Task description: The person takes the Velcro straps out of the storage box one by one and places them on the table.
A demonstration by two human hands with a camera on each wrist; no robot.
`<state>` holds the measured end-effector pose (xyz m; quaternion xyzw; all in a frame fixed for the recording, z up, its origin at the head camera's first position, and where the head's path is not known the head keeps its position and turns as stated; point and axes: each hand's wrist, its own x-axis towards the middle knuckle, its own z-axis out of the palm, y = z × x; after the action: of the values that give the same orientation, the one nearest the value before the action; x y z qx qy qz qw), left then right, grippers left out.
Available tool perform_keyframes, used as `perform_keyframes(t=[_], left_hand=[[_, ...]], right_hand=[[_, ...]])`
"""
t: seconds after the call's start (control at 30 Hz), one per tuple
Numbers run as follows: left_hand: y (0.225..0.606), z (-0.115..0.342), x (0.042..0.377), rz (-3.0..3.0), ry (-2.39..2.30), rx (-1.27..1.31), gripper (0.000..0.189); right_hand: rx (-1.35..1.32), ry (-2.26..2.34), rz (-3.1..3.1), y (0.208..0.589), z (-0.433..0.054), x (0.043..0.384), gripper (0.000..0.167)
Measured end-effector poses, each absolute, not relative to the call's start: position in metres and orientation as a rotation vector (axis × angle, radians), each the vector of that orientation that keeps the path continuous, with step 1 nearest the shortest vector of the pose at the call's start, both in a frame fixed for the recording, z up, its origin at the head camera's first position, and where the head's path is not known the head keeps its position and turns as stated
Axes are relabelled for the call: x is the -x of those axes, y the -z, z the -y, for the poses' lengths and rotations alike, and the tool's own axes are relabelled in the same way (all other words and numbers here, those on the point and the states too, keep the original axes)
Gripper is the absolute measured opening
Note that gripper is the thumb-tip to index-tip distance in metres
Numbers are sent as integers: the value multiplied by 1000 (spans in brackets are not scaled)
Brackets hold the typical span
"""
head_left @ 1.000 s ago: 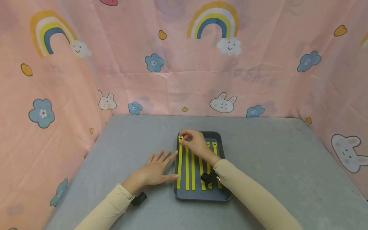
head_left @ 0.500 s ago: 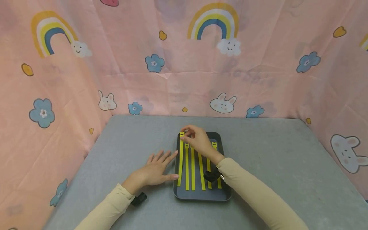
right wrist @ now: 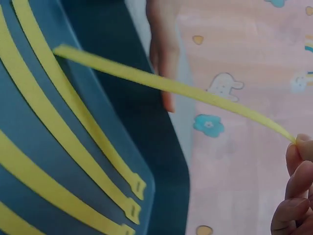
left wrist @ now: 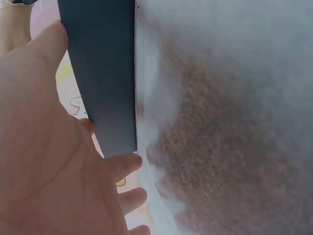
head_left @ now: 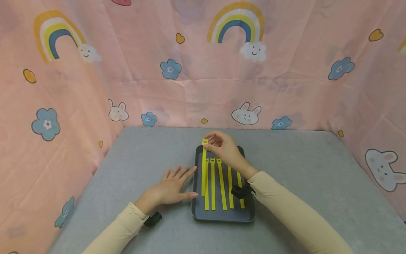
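My right hand (head_left: 225,150) pinches the slotted head of a yellow cable tie (head_left: 203,173) between thumb and fingers, above the far left of a dark tray (head_left: 222,218). In the right wrist view this cable tie (right wrist: 195,93) slants down from the fingertips, clear of the tray floor. Several like cable ties lie lengthwise in the tray, such as the middle cable tie (head_left: 213,185), slotted heads at the far end. My left hand (head_left: 171,188) lies with straight, spread fingers along the tray's left side; its thumb touches the tray wall (left wrist: 105,83) in the left wrist view.
The tray stands on a grey table (head_left: 301,183). A pink patterned curtain (head_left: 196,88) hangs behind the table and along both sides. Black wrist cameras sit on both wrists, the right camera (head_left: 241,191) above the tray's right part.
My right hand has lifted the leftmost cable tie off the tray floor and moved it up, away and slightly to the right. The left hand has stayed in place.
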<state>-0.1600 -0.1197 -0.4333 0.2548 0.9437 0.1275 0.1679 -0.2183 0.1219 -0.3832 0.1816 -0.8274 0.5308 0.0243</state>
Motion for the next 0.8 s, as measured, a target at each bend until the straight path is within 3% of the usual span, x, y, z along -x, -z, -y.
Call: perform_keyframes(t=[0.8], left_hand=[[432, 123, 161, -2658, -397, -739, 92]], right_hand=[[-469, -1695, 2370, 330, -199, 207, 30]])
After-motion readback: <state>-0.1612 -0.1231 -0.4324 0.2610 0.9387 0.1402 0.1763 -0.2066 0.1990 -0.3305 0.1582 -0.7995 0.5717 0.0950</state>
